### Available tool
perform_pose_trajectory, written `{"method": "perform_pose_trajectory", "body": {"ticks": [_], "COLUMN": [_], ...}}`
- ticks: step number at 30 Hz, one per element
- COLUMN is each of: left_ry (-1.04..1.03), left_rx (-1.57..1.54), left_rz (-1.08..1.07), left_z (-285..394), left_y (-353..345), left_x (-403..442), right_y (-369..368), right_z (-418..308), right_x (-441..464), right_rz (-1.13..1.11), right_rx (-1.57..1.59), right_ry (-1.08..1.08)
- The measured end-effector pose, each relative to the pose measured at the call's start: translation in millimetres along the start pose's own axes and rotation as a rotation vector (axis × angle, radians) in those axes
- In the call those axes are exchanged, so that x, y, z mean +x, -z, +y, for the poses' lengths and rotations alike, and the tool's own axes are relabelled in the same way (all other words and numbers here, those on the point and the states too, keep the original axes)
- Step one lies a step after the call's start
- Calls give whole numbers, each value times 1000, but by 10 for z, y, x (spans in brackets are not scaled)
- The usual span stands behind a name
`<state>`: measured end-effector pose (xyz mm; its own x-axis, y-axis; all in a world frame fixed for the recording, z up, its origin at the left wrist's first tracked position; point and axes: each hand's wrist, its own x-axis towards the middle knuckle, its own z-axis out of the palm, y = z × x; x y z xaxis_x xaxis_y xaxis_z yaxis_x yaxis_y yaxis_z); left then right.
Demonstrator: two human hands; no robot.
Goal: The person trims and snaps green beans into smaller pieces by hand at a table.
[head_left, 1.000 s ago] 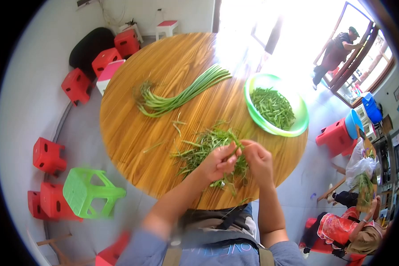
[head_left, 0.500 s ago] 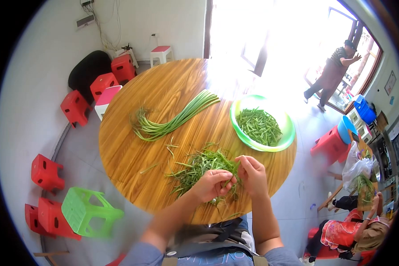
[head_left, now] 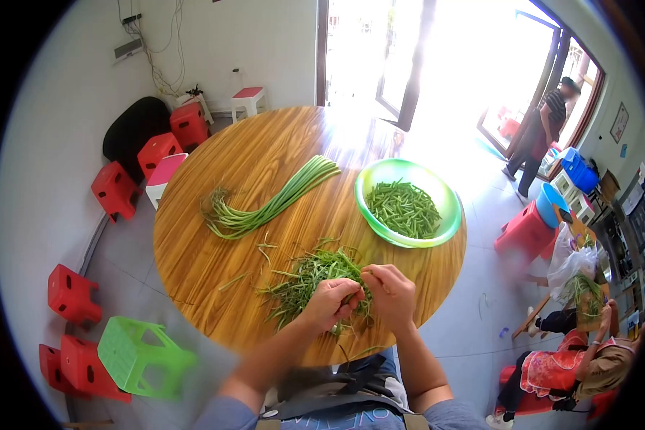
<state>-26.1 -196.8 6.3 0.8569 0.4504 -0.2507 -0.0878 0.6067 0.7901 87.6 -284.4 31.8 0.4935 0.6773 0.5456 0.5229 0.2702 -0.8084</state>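
Observation:
My left hand [head_left: 331,304] is closed in a pinch over a loose heap of green stems and trimmings [head_left: 304,283]. Close beside it, my right hand [head_left: 392,295] has its fingers pressed together at the heap's right edge. Whatever lies between the fingertips of either hand is too small to make out. A green-rimmed bowl [head_left: 446,231] beyond my right hand holds short-cut green pieces [head_left: 404,208]. To the left of the bowl, a bundle of long green stalks [head_left: 278,199] lies curved on the round wooden table [head_left: 186,251].
Red stools [head_left: 74,294] and a green stool [head_left: 132,355] stand left of the table. A person [head_left: 541,132] is near the glass doors at the back right. Another person in a red apron [head_left: 552,370] sits at the lower right, hands near greens and a plastic bag [head_left: 570,259].
The view has shifted, and the table sits lower in it. Both hands remain close together over the heap. The person by the doors has changed position and lowered an arm.

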Motion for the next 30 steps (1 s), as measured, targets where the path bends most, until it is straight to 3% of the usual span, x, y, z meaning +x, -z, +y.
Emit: {"method": "perform_pose_trajectory", "body": {"ticks": [1, 5, 9, 16, 20, 23, 27, 29, 30], "left_ry": [-11, -22, 56, 113, 91, -72, -29, -7, -7], "left_rx": [-8, -60, -117, -30, -292, -510, -370, -334, -318], "left_rz": [22, 64, 0, -58, -214, -236, -222, -294, -275], "left_z": [-35, -73, 4, 170, 193, 358, 383, 284, 240], "left_y": [16, 59, 73, 111, 346, 484, 520, 534, 527], "left_x": [18, 19, -15, -31, 11, 3, 84, 153, 160], "right_y": [-27, -132, -118, 0, 52, 141, 272, 337, 341], "right_z": [-17, -7, -57, 98, 165, 285, 386, 334, 301], "right_x": [-20, -64, -27, -81, -98, -130, 221, 523, 614], "right_rz": [-4, -57, -19, -124, -197, -406, -226, 36, 163], "right_rx": [-195, -276, -353, -424, -268, -211, -407, -452, -607], "right_ry": [193, 380, 430, 425, 212, 98, 294, 33, 128]}}
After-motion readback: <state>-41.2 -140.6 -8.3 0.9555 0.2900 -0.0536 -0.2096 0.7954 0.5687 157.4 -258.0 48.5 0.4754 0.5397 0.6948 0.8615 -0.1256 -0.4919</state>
